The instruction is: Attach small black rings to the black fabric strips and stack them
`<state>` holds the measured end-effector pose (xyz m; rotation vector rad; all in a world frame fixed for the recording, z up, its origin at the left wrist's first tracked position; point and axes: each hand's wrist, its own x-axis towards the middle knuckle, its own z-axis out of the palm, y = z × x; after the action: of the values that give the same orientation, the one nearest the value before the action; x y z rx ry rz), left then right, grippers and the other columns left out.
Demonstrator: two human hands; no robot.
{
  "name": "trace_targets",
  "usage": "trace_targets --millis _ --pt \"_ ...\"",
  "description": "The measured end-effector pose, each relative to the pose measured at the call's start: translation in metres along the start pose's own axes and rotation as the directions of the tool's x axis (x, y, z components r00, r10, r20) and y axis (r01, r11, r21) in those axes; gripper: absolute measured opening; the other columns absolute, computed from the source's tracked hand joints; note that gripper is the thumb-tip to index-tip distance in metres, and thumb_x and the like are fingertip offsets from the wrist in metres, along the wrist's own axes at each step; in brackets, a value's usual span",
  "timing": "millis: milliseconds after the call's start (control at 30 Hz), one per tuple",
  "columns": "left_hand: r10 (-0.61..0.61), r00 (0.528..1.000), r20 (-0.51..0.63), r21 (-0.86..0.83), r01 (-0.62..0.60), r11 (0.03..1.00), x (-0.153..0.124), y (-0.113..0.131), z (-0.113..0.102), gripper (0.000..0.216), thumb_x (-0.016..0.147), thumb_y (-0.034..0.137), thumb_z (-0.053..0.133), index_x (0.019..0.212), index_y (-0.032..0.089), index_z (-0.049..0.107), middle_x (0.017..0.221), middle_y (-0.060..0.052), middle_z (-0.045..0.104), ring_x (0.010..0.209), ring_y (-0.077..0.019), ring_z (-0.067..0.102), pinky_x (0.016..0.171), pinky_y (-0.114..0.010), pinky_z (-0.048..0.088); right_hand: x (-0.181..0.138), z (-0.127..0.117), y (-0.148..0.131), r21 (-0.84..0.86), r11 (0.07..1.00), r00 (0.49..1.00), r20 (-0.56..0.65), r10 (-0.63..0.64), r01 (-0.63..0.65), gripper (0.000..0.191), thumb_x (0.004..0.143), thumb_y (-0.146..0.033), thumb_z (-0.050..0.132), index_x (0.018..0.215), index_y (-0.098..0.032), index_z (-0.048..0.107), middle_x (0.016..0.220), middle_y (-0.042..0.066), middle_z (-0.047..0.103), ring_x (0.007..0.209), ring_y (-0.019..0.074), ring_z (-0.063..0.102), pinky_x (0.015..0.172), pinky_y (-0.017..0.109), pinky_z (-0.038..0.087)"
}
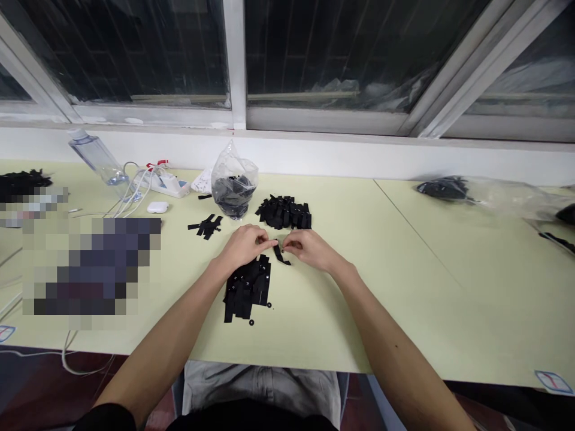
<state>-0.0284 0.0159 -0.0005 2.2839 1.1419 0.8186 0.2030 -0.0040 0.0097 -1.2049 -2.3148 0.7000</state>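
A short black fabric strip [280,254] hangs between my hands over the table. My left hand [248,244] pinches its upper end between thumb and finger. My right hand [308,246] is closed in a pinch beside the strip, with a tiny round piece at its fingertips, too small to make out. Below my left hand lies a pile of black strips [245,290], some with small shiny dots. Two small black rings [251,322] rest by that pile. Just beyond my hands is a heap of black strips [284,212].
A clear plastic bag [234,185] of black pieces stands behind a few loose strips [206,226]. To the left are a water bottle [99,158], a power strip [168,182], white cables and a white earbud case [157,207]. Another plastic bag [494,194] lies far right.
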Motion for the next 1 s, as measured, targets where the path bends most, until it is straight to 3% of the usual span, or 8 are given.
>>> trace_targets --millis 167,433,767,900,1000 --pt "-0.018 0.998 0.064 0.052 0.014 0.999 -0.002 0.01 0.003 0.034 0.074 0.052 0.075 0.067 0.02 0.068 0.068 -0.002 0.066 0.069 -0.0183 0.058 0.069 -0.03 0.041 0.0 -0.001 -0.001 0.01 1.0 1.0 -0.008 0.03 -0.03 0.016 0.091 -0.025 0.056 0.087 -0.02 0.071 0.08 0.003 0.067 0.067 0.0147 0.056 0.06 0.029 0.039" --pt "-0.04 0.994 0.101 0.016 0.039 0.999 -0.001 0.009 0.006 0.022 0.07 0.042 0.08 0.078 0.023 0.073 0.074 -0.001 0.068 0.07 -0.0178 0.06 0.065 -0.028 0.041 0.001 0.003 -0.003 0.056 0.998 0.998 0.061 0.008 -0.012 0.01 0.086 -0.024 0.063 0.087 -0.021 0.073 0.075 0.001 0.065 0.068 0.0141 0.056 0.062 0.028 0.039" --pt "-0.004 0.997 0.075 -0.214 0.02 0.977 -0.002 0.01 0.015 0.01 0.078 0.029 0.073 0.082 0.02 0.071 0.084 -0.003 0.068 0.079 -0.017 0.063 0.073 -0.028 0.048 -0.001 -0.001 -0.002 0.228 0.971 0.996 0.064 0.061 -0.074 0.016 0.085 -0.034 0.064 0.086 -0.02 0.072 0.074 0.001 0.063 0.063 0.0135 0.053 0.058 0.028 0.04" --pt "-0.061 0.998 -0.003 -0.428 0.054 0.902 0.0 0.012 0.015 0.019 0.081 0.032 0.072 0.086 0.019 0.059 0.08 0.0 0.066 0.076 -0.0135 0.064 0.076 -0.027 0.051 0.001 -0.004 -0.002 0.382 0.921 0.996 -0.01 0.089 -0.078 0.02 0.084 -0.039 0.067 0.085 -0.019 0.072 0.082 0.004 0.069 0.072 0.0166 0.059 0.067 0.032 0.046" --pt "-0.117 0.992 -0.049 -0.515 0.075 0.854 0.001 0.012 0.014 0.029 0.08 0.035 0.073 0.091 0.02 0.051 0.074 0.003 0.062 0.069 -0.0112 0.062 0.068 -0.023 0.05 0.003 -0.004 -0.005 0.464 0.883 0.989 -0.081 0.122 -0.071 0.024 0.081 -0.043 0.07 0.085 -0.019 0.071 0.083 0.005 0.07 0.074 0.0178 0.06 0.068 0.034 0.047"
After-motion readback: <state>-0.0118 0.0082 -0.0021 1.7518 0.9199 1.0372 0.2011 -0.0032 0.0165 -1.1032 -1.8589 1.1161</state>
